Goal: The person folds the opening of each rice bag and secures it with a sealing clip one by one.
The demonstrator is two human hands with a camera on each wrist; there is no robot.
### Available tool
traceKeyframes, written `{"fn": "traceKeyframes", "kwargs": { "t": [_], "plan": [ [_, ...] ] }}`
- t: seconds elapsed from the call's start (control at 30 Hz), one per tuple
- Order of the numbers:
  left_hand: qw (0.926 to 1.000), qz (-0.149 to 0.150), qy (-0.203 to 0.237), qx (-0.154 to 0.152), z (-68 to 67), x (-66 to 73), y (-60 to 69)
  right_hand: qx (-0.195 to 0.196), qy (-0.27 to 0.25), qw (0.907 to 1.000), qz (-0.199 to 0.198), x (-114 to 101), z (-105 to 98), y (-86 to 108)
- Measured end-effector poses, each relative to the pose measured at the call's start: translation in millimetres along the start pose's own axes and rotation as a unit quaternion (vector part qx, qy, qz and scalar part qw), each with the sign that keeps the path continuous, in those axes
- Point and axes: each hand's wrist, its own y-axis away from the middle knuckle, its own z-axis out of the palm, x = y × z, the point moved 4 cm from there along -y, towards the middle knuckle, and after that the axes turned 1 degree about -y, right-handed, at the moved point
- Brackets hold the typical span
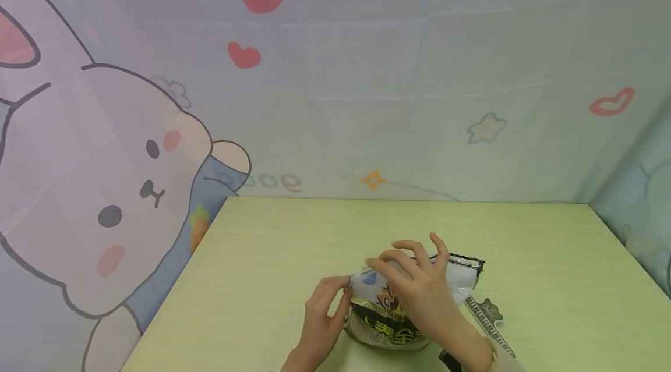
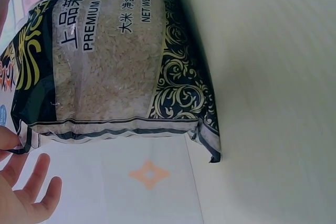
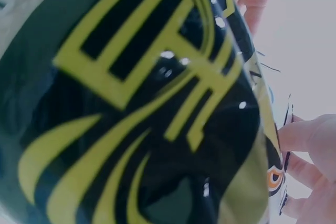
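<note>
One rice bag sits on the table at 5 o'clock in the head view, with a ruler-like strip just beside it, between 3 and 4 o'clock of its middle. Your left hand pinches its upper corner at 10 o'clock; your right hand lies over its top with fingers touching the edge, but you can't tell whether they grip. Expect weight low down, where loose grains should shift under slick film; the white upper part looks light and limp. Pinch that top only to steady; for lifting, cup the filled base, since one edge could tear.
</note>
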Motion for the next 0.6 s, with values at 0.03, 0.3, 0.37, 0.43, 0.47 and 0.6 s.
{"fn": "traceKeyframes", "kwargs": {
  "t": [0.03, 0.3, 0.37, 0.43, 0.47, 0.6],
  "plan": [
    [1.0000, 0.001, 0.000, 0.001, 0.0, 0.1, -0.2, 0.002, -0.001, 1.0000, -0.003, 0.3, -0.2, 0.2],
    [0.9998, 0.012, -0.003, 0.015, 0.3, -0.7, -0.9, 0.022, -0.009, 0.9995, -0.019, 3.0, -1.5, -0.6],
    [0.9997, 0.015, -0.005, 0.016, 0.2, -1.0, -0.8, 0.030, -0.010, 0.9993, -0.022, 3.6, -1.8, -0.9],
    [0.9997, 0.016, -0.006, 0.017, -0.2, -1.1, -0.8, 0.042, -0.010, 0.9988, -0.025, 4.0, -2.0, -1.4],
    [0.9997, 0.016, -0.007, 0.017, -0.5, -1.3, -0.7, 0.046, -0.010, 0.9986, -0.025, 4.3, -1.9, -1.6],
    [0.9996, 0.018, -0.009, 0.018, -1.3, -1.3, -0.6, 0.056, -0.011, 0.9979, -0.029, 5.0, -1.9, -2.0]
  ]
}}
